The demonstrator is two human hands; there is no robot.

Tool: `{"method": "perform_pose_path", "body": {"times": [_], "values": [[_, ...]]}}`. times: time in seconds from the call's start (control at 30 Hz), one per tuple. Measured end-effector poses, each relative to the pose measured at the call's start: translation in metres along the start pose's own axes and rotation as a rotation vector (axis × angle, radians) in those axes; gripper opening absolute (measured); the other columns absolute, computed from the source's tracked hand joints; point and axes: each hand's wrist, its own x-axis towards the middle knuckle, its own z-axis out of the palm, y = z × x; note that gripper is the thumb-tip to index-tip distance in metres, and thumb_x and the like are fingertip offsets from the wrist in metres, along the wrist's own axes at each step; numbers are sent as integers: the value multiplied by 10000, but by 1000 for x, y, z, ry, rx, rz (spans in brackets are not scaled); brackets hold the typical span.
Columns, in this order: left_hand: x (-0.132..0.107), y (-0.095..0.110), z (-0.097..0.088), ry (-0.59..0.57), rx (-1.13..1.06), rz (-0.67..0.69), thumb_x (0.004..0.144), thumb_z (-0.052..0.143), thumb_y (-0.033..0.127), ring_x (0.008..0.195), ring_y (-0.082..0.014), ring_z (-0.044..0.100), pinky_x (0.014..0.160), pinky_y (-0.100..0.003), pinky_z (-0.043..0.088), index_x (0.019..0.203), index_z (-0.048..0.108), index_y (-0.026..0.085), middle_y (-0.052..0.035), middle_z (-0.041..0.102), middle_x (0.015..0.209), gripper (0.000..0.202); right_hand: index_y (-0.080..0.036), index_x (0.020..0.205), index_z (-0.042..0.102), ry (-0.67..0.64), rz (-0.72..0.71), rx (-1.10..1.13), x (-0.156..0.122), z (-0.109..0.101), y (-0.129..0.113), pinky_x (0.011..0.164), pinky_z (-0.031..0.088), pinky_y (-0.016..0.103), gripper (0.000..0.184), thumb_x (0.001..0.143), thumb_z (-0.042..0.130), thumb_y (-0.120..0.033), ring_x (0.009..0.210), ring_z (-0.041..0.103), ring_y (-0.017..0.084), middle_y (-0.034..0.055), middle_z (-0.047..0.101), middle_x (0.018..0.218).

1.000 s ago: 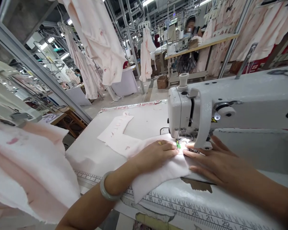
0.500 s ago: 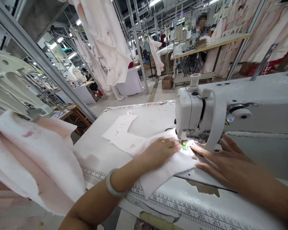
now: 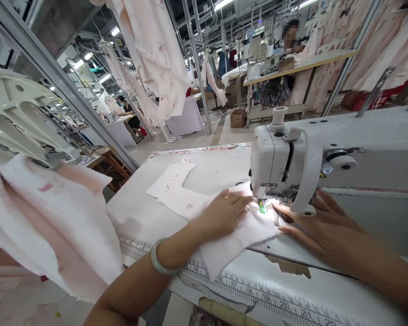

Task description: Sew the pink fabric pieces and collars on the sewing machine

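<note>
A pale pink-white piece of fleecy fabric lies on the bed of a white sewing machine, its right edge by the lit green-marked presser foot. My left hand rests flat on top of the fabric, left of the foot, fingers stretched out; a ring and a pale bangle show. To the right of the foot is my right hand, its fingers apart, with fingertips at the fabric's edge. Some of its fingers are hidden behind the machine's white lever. The needle is too small to make out.
A ruler strip runs along the table's front. Pink-white cloth hangs from a pale rack at the left. Another garment hangs ahead. A co-worker sits at a farther table.
My left hand has drawn slightly back from the presser foot, its fingertips now farther left. My right hand and the fabric stay nearly in place; the view has shifted a little.
</note>
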Motion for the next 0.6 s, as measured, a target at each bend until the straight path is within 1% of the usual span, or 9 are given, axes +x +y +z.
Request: {"method": "perform_pose_path", "body": {"times": [0.1,0.17,0.23,0.3,0.37,0.43,0.47,0.53,0.6], "values": [[1,-3,-13,107,59,-193,1175,540,286,1603,-308,583,1398,-576,399,1490,702,209,-135,720,1594,362,-350,1121,825,-9,-48,42,3,-3,3,1322,339,835,450,1166,460,-609,1178,773,420,80,828,1115],[-2,-12,-28,88,134,-416,1181,528,283,1643,-322,529,1427,-598,320,1417,741,212,-142,697,1617,326,-348,1153,839,6,-49,49,6,-6,3,1301,392,815,448,1164,472,-605,1183,777,431,91,838,1128],[-11,-23,-45,15,202,-644,1185,508,270,1687,-356,458,1426,-647,271,1399,740,196,-168,658,1654,324,-347,1188,851,26,-44,77,8,-8,-2,1261,470,777,434,1166,492,-590,1108,800,409,90,845,1075],[-28,-32,-59,-63,226,-789,1169,544,265,1642,-396,507,1363,-657,371,1382,732,174,-198,675,1620,298,-354,1235,852,46,-61,115,9,-11,-14,1193,565,719,439,1184,473,-569,1020,822,360,67,858,1069],[-52,-32,-67,-114,229,-864,1151,583,264,1505,-406,637,1231,-573,529,1338,734,156,-209,739,1507,264,-354,1298,844,66,-110,175,8,-16,-32,1062,678,601,425,1200,477,-545,1039,834,324,53,869,1153],[-81,-19,-67,-139,262,-957,1163,539,270,1384,-412,709,1088,-495,604,1299,734,137,-225,764,1410,272,-355,1399,819,69,-180,246,7,-21,-53,939,728,451,375,1191,553,-519,1169,824,301,58,852,1292],[-96,-7,-63,-146,287,-1009,1173,492,270,1337,-430,728,1023,-485,619,1272,736,120,-249,762,1367,303,-359,1472,788,54,-228,267,7,-24,-63,941,728,415,382,1179,593,-510,1223,813,294,60,835,1359],[-127,24,-51,-196,307,-1084,1172,443,256,1171,-413,787,878,-433,623,1204,747,132,-243,780,1220,330,-354,1640,667,1,-331,281,9,-27,-81,1041,706,418,538,1136,683,-543,1336,773,306,69,784,1484],[-153,54,-37,-290,236,-1040,1139,509,237,942,-331,813,777,-364,592,1122,763,169,-161,798,1032,263,-335,1743,545,-79,-419,304,13,-29,-90,1187,634,474,723,1095,741,-588,1401,737,327,84,752,1535]]}}
